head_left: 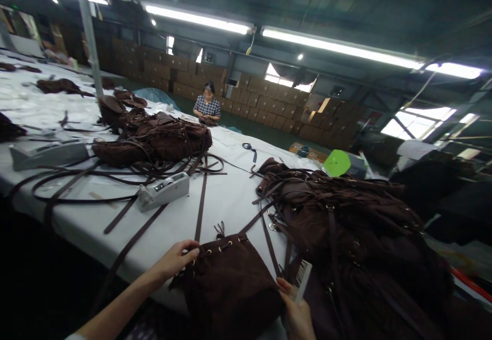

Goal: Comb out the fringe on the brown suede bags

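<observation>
A dark brown suede drawstring bag (pixel 230 283) lies on the white table (pixel 226 201) right in front of me. My left hand (pixel 177 259) pinches the bag's top left rim by the eyelets. My right hand (pixel 296 315) is closed round the handle of a light-coloured brush or comb (pixel 302 274) whose bristles sit at the bag's right side. A long brown strap (pixel 200 204) runs from the bag's mouth up the table.
A big heap of brown bags (pixel 357 227) fills the right. Another pile (pixel 154 140) and loose straps lie further left, beside two tape dispensers (pixel 163 190). Scissors (pixel 249 148) lie mid-table. A seated person (pixel 207 105) works at the far end; cartons line the back wall.
</observation>
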{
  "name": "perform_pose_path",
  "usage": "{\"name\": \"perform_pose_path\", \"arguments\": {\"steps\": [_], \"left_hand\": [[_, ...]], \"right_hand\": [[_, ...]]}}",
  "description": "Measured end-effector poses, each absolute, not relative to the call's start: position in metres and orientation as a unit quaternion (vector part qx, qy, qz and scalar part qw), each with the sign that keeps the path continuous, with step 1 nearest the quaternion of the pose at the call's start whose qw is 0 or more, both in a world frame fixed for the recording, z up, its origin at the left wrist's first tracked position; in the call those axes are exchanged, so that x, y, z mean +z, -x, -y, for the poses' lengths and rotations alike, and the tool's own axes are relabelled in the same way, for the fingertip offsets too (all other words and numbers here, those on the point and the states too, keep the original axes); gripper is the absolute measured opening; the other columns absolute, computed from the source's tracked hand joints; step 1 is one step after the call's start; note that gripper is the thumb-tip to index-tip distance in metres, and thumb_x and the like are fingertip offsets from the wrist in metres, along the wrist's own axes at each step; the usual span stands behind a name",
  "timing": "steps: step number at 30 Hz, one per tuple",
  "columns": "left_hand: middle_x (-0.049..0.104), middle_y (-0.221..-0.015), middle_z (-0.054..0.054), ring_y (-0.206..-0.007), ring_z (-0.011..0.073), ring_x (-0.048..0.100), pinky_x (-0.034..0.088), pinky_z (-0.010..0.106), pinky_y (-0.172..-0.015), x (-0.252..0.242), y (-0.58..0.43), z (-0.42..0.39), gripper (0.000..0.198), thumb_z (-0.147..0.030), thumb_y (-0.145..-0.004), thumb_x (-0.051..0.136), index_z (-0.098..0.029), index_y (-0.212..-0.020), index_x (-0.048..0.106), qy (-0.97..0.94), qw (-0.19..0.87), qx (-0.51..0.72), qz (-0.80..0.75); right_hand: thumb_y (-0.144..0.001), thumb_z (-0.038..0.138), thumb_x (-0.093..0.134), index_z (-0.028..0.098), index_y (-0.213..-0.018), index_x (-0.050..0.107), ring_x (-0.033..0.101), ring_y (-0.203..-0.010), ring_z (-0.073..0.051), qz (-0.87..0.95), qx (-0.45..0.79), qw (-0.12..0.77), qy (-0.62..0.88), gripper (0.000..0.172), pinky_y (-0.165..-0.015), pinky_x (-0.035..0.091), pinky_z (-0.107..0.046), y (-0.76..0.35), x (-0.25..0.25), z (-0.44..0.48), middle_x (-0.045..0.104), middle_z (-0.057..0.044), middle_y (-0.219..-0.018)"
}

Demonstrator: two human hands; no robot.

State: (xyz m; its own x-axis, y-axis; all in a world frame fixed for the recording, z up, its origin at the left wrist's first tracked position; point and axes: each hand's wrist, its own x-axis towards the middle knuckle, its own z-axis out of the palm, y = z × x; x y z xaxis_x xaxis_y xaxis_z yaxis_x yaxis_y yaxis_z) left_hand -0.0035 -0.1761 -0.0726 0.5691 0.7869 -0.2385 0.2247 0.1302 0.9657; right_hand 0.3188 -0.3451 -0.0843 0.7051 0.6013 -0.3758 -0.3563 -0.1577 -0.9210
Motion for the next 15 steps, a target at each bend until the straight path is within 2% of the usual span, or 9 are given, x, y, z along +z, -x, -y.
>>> {"name": "perform_pose_path", "arguments": {"steps": [6, 9, 12, 15], "left_hand": [[0.065, -0.076, 0.007, -0.073, 0.0224, 0.059, 0.043, 0.031, -0.068, -0.083, -0.005, 0.165, 0.038, -0.045, -0.077, 0.055, -0.011, -0.083, 0.068, -0.688, 0.554, 0.204, -0.422], [0.063, -0.091, 0.008, -0.09, 0.0235, 0.057, 0.041, 0.032, -0.084, -0.072, -0.006, 0.167, 0.026, -0.039, -0.075, 0.056, -0.015, -0.072, 0.067, -0.707, 0.519, 0.246, -0.412], [0.057, -0.104, 0.008, -0.102, 0.0228, 0.052, 0.037, 0.03, -0.094, -0.054, -0.005, 0.169, 0.024, -0.037, -0.077, 0.056, -0.016, -0.069, 0.065, -0.715, 0.503, 0.306, -0.377], [0.058, -0.093, 0.006, -0.088, 0.0202, 0.055, 0.042, 0.029, -0.081, -0.047, -0.002, 0.171, 0.029, -0.042, -0.08, 0.054, -0.015, -0.08, 0.066, -0.695, 0.552, 0.305, -0.346]], "right_hand": [[-0.038, 0.033, 0.083, 0.013, -0.086, 0.067, 0.068, -0.077, -0.025, 0.092, 0.377, 0.623, 0.679, 0.054, -0.066, 0.052, -0.028, -0.315, -0.103, 0.352, 0.073, -0.007, -0.079], [-0.038, 0.032, 0.084, 0.014, -0.089, 0.065, 0.068, -0.074, -0.025, 0.073, 0.396, 0.625, 0.669, 0.057, -0.065, 0.052, -0.028, -0.313, -0.105, 0.354, 0.073, -0.006, -0.076], [-0.035, 0.027, 0.085, 0.015, -0.09, 0.063, 0.069, -0.076, -0.027, 0.057, 0.418, 0.625, 0.656, 0.06, -0.064, 0.053, -0.03, -0.311, -0.106, 0.355, 0.074, -0.007, -0.079], [-0.036, 0.025, 0.084, 0.015, -0.089, 0.065, 0.069, -0.082, -0.029, 0.067, 0.424, 0.616, 0.66, 0.057, -0.065, 0.053, -0.03, -0.313, -0.109, 0.354, 0.074, -0.008, -0.082]]}}
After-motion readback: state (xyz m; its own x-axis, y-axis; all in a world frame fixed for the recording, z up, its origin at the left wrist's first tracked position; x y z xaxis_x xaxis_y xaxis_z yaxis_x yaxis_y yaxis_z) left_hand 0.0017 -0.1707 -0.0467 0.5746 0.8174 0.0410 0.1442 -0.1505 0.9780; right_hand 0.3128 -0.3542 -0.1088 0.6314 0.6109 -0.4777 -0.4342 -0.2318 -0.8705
